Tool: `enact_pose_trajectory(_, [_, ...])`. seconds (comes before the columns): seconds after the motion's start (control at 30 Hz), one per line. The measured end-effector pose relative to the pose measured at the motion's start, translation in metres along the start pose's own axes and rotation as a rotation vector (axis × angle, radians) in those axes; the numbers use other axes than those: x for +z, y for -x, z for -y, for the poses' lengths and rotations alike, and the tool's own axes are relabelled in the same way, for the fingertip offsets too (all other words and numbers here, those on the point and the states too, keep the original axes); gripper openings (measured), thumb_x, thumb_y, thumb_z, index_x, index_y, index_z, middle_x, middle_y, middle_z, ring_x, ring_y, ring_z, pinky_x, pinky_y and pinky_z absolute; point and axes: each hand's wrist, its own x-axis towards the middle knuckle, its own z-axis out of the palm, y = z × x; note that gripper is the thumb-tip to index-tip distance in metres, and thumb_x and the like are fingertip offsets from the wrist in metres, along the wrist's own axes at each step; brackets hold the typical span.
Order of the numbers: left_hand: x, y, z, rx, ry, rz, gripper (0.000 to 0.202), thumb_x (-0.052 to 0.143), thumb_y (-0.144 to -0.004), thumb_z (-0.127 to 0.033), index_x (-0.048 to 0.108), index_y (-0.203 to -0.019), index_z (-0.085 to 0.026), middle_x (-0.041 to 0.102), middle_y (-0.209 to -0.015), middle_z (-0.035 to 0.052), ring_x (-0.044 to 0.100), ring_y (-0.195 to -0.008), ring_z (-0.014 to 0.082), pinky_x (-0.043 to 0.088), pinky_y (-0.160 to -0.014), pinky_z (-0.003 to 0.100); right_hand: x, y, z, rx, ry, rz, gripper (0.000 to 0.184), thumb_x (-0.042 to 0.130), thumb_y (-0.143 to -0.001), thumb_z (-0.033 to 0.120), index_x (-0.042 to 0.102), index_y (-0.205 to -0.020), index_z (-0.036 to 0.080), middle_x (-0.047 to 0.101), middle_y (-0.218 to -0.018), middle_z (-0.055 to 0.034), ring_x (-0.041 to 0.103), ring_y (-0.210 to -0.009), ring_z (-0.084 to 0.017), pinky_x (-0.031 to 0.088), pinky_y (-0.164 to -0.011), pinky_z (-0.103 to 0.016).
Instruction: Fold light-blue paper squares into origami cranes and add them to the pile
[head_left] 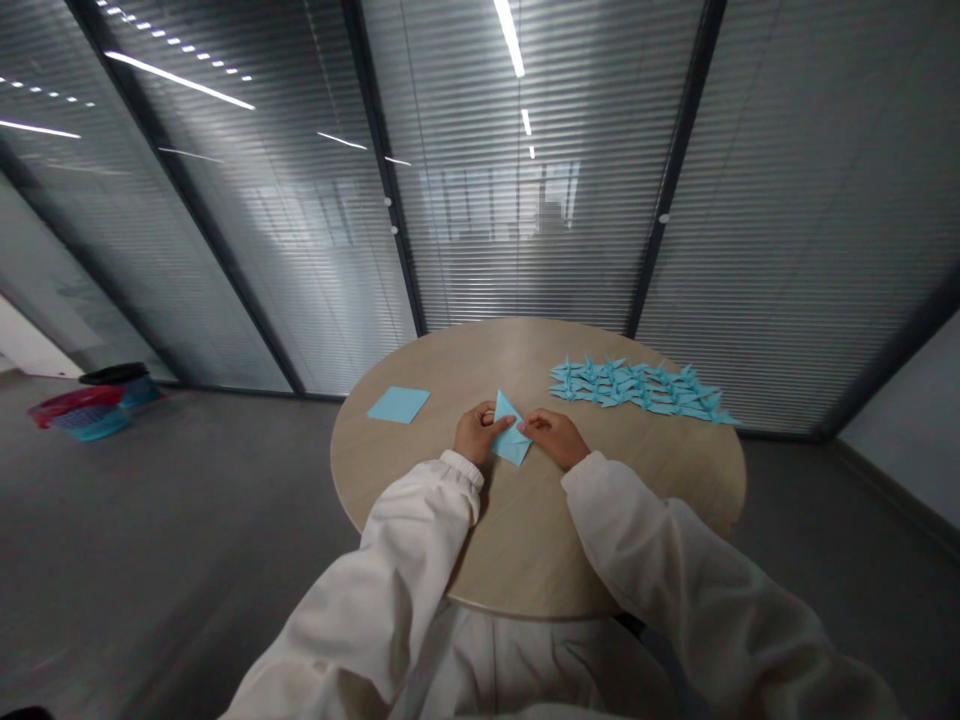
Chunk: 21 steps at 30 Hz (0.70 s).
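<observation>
A partly folded light blue paper (511, 432) stands between both hands over the middle of the round wooden table (525, 540). My left hand (475, 433) pinches its left edge with closed fingers. My right hand (556, 436) pinches its right edge, fingers closed too. The paper's tip points up and away from me. Both arms wear white sleeves.
A flat light blue paper square (398, 404) lies on the table's left part. Several finished blue folded paper figures (637, 388) lie in rows at the far right. Glass walls with blinds surround the table. Coloured basins (90, 410) sit on the floor at far left.
</observation>
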Motion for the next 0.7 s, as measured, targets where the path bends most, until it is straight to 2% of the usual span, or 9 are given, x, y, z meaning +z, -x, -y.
enact_pose_trajectory(0.1, [0.0005, 0.0003, 0.0027, 0.004, -0.066, 0.048, 0.046, 0.082, -0.049, -0.036, 0.060, -0.082, -0.013, 0.066, -0.061, 0.0013, 0.060, -0.053, 0.0144, 0.046, -0.051, 0.024, -0.0009, -0.0011, 0.0027, -0.033, -0.013, -0.111, 0.031, 0.063, -0.069, 0.043, 0.063, -0.087, 0.017, 0.067, -0.084, -0.0047, 0.061, -0.078, -0.017, 0.048, -0.072, -0.029])
enact_pose_trajectory(0.2, [0.0022, 0.0030, 0.0033, -0.007, -0.171, 0.122, 0.044, 0.081, -0.050, -0.035, 0.061, -0.082, -0.012, 0.062, -0.057, -0.0012, 0.057, -0.051, 0.0121, 0.043, -0.049, 0.021, -0.0031, -0.0021, 0.0045, -0.086, -0.069, -0.084, 0.028, 0.061, -0.071, 0.042, 0.065, -0.086, 0.018, 0.068, -0.088, -0.0060, 0.062, -0.083, -0.018, 0.048, -0.077, -0.031])
enact_pose_trajectory(0.43, [0.0041, 0.0077, 0.0005, -0.002, -0.287, 0.196, 0.041, 0.078, -0.053, -0.040, 0.062, -0.076, -0.011, 0.058, -0.057, -0.0020, 0.048, -0.048, 0.0081, 0.033, -0.045, 0.018, -0.0057, -0.0030, 0.0064, -0.057, -0.139, -0.058, 0.024, 0.065, -0.067, 0.041, 0.069, -0.074, 0.018, 0.070, -0.076, -0.0045, 0.063, -0.075, -0.020, 0.048, -0.073, -0.032])
enact_pose_trajectory(0.7, [0.0024, 0.0075, 0.0015, 0.056, -0.389, 0.228, 0.036, 0.075, -0.057, -0.041, 0.060, -0.071, -0.011, 0.040, -0.049, -0.0075, 0.033, -0.044, 0.0048, 0.023, -0.042, 0.017, -0.0060, -0.0034, 0.0057, 0.006, -0.162, -0.101, 0.027, 0.069, -0.061, 0.042, 0.071, -0.069, 0.016, 0.070, -0.071, -0.0048, 0.062, -0.071, -0.020, 0.048, -0.071, -0.032])
